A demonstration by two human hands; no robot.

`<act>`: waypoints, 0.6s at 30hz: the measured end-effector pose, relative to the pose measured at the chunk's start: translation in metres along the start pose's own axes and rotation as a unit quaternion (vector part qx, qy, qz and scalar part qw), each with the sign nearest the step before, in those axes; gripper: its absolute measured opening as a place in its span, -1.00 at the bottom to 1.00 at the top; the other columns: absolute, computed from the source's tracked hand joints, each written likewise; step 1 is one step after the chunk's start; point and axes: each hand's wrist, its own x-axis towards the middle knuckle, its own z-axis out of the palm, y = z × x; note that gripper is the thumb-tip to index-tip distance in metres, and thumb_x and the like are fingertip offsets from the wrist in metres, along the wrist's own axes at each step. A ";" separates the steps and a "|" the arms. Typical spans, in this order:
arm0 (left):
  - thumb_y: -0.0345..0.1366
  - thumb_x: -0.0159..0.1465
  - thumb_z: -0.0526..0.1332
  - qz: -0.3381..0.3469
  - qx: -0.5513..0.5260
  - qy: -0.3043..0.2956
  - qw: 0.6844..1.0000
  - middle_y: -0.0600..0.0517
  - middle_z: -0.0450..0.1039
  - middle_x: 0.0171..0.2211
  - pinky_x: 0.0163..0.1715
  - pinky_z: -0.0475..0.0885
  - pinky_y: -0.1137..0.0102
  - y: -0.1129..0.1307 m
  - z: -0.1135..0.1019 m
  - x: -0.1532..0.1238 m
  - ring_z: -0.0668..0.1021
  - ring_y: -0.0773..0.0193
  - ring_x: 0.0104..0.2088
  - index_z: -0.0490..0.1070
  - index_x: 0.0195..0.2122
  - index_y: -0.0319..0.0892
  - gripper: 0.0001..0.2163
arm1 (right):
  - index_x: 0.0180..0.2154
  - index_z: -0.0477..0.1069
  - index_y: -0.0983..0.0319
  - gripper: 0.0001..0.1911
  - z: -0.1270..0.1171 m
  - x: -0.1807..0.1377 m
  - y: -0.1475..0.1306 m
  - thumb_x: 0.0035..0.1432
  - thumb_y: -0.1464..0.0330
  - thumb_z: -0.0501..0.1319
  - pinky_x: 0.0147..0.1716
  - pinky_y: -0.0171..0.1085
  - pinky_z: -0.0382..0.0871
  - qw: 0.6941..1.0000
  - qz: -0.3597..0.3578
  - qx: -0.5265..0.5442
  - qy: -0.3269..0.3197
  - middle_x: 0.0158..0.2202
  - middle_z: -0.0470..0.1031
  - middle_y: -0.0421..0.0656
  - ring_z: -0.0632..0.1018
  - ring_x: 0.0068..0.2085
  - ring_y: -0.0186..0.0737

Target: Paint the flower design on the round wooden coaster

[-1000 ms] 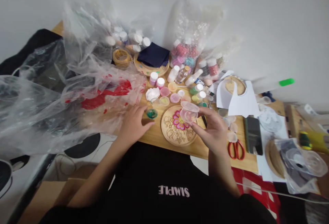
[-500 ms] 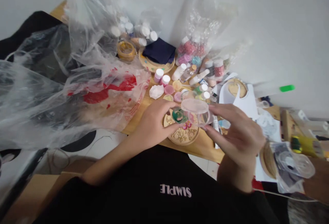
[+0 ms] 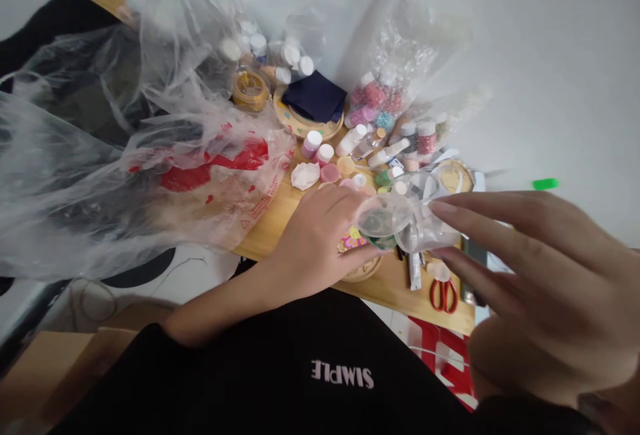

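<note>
My left hand [image 3: 313, 242] pinches a small clear plastic cup [image 3: 384, 216] with green liquid showing near its base. To the right of it, my right hand [image 3: 540, 282] grips a clear plastic cup [image 3: 433, 228] tilted on its side; whether several are stacked there I cannot tell. The two cups are close together and overlap in view. Partly hidden under my left hand is a round wooden plaque [image 3: 363, 270] with a raised pattern and pink and yellow paint.
Paint bottles [image 3: 312, 144] and small paint cups [image 3: 330, 173] stand behind my hands, beside crumpled white tissue [image 3: 305, 175]. Red-handled scissors [image 3: 443, 295] lie near the table's front edge. Plastic bags [image 3: 200, 175] spread at left. Jars of beads [image 3: 427, 138] stand by the wall.
My right hand has moved right and closer to the camera, drawing its clear cup away from above the plaque. My left hand, with the green-filled cup, has shifted slightly right.
</note>
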 end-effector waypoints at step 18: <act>-0.23 0.25 0.30 -0.011 -0.052 0.025 0.998 -0.01 0.53 -0.13 -0.06 0.48 0.21 -0.002 -0.001 -0.002 0.57 0.18 -0.09 0.32 -0.02 -0.11 -0.70 | 0.21 0.29 0.02 -0.52 -0.024 0.009 0.001 0.29 0.42 0.14 -0.17 0.01 0.40 0.993 -0.030 -0.049 -0.100 0.01 0.54 -0.12 0.55 -0.06 -0.02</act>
